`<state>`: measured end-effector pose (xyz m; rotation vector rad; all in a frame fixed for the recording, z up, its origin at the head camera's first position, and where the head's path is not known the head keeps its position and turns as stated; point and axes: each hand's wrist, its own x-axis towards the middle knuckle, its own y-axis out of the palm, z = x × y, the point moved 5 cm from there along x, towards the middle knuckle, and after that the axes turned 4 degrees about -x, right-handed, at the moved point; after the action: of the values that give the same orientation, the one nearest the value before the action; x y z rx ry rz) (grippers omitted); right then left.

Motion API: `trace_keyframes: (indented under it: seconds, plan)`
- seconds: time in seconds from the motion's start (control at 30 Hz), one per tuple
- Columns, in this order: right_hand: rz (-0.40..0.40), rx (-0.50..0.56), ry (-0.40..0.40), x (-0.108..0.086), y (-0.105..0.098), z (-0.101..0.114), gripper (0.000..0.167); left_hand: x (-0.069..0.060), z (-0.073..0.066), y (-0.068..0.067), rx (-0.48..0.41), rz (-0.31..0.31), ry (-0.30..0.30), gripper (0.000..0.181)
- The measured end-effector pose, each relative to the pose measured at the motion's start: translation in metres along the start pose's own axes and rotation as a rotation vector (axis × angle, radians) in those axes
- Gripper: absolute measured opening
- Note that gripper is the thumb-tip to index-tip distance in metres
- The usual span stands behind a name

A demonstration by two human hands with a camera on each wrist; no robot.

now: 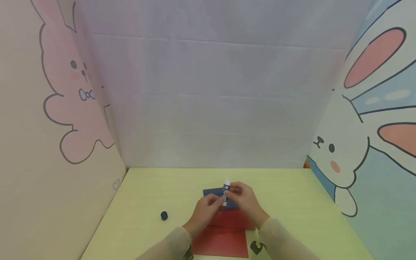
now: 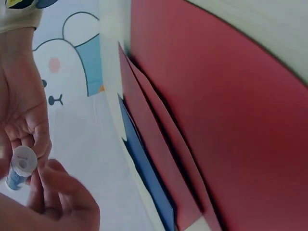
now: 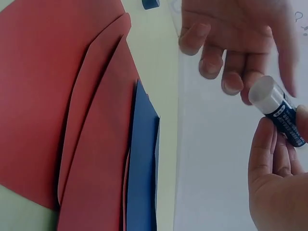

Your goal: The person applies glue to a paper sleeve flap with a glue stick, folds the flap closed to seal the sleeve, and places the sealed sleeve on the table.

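My right hand (image 1: 244, 199) pinches a glue stick (image 1: 226, 193) between thumb and fingers, above the paper. The stick is a small dark blue tube with white ends, tilted slightly in the head view. Beside its lower end is my left hand (image 1: 205, 213); in the right wrist view the left hand's fingers (image 3: 233, 79) are loosely bent, and a gap shows between thumb and forefinger near the white end. Below lie red paper pieces (image 1: 221, 242), overlapping, with a dark blue paper piece (image 1: 211, 191) behind them. The left wrist view shows the stick's round white base (image 2: 24, 161).
A small dark blue cap (image 1: 164, 215) stands on the pale yellow table (image 1: 139, 191), left of the paper. White sheeting (image 1: 208, 108) closes off the back. Panels with rabbit drawings (image 1: 347, 155) stand at both sides.
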<state>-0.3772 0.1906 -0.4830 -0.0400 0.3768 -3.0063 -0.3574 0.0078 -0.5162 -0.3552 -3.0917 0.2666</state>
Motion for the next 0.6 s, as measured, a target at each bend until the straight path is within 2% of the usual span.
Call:
trace_keyframes:
  seconds: [0.17, 0.23, 0.3, 0.37, 0.43, 0.53, 0.6]
  plan:
    - [-0.018, 0.006, -0.004, 0.000, 0.000, 0.000, 0.029, -0.005, -0.010, -0.001, 0.318, -0.129, 0.131, 0.039]
    - [-0.015, 0.020, -0.009, 0.000, 0.001, 0.001, 0.030, -0.007, -0.015, -0.001, 0.389, -0.167, 0.153, 0.039]
    - [-0.016, 0.030, -0.011, 0.000, 0.002, 0.002, 0.030, -0.008, -0.018, 0.000, 0.415, -0.177, 0.166, 0.038]
    - [-0.017, 0.032, -0.017, 0.000, 0.002, 0.003, 0.030, -0.008, -0.019, 0.001, 0.396, -0.164, 0.171, 0.035]
    - [-0.020, 0.031, -0.010, 0.000, 0.002, 0.003, 0.029, -0.008, -0.019, 0.002, 0.334, -0.125, 0.169, 0.032]
    - [-0.018, 0.023, -0.009, 0.001, -0.001, 0.003, 0.027, -0.005, -0.014, 0.005, 0.132, -0.005, 0.110, 0.030]
    - [-0.010, 0.029, -0.003, 0.001, -0.002, 0.003, 0.027, -0.004, -0.009, 0.009, -0.060, 0.100, 0.007, 0.035]
